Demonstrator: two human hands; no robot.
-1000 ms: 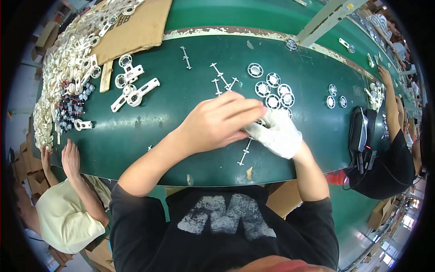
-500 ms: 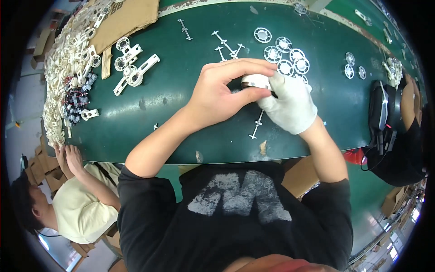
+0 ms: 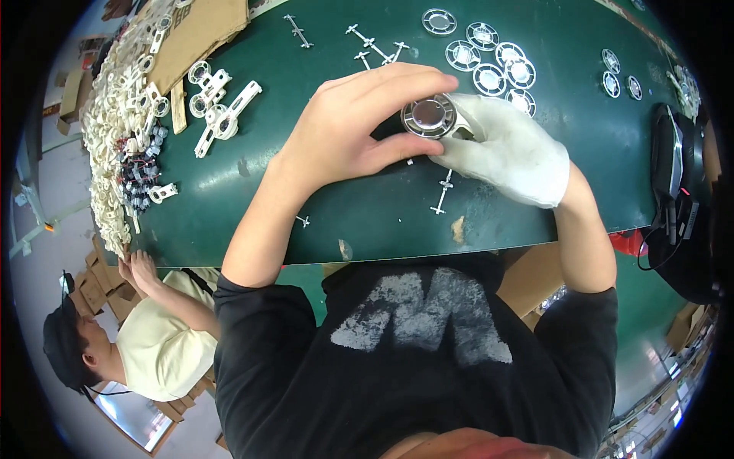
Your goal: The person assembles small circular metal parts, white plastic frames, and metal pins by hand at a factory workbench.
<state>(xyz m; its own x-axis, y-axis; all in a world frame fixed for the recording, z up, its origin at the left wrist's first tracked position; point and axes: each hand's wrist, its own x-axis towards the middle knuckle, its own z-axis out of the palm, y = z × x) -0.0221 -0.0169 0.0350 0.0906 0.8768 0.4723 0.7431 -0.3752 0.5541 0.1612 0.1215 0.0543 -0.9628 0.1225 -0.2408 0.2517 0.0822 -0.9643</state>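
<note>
A white plastic part with a round chrome spoked cap is held above the green table, its cap face tilted up into view. My bare left hand curves around the cap, index finger along the far side and thumb on the near side. From the right, my right hand, in a white glove, is closed around the part's white body, mostly hiding it. Just beyond the hands lie several loose round spoked caps. A thin silver cross-shaped piece rests on the table nearer my body.
White plastic arms with round ends lie left of my hands. A large pile of white parts covers the left edge, beside dark small components and cardboard. More thin silver pieces lie farther back. A co-worker sits lower left.
The held part has turned, so its round chrome face now shows instead of its edge. Both hands have shifted slightly, staying on the part. The whole view has moved a little.
</note>
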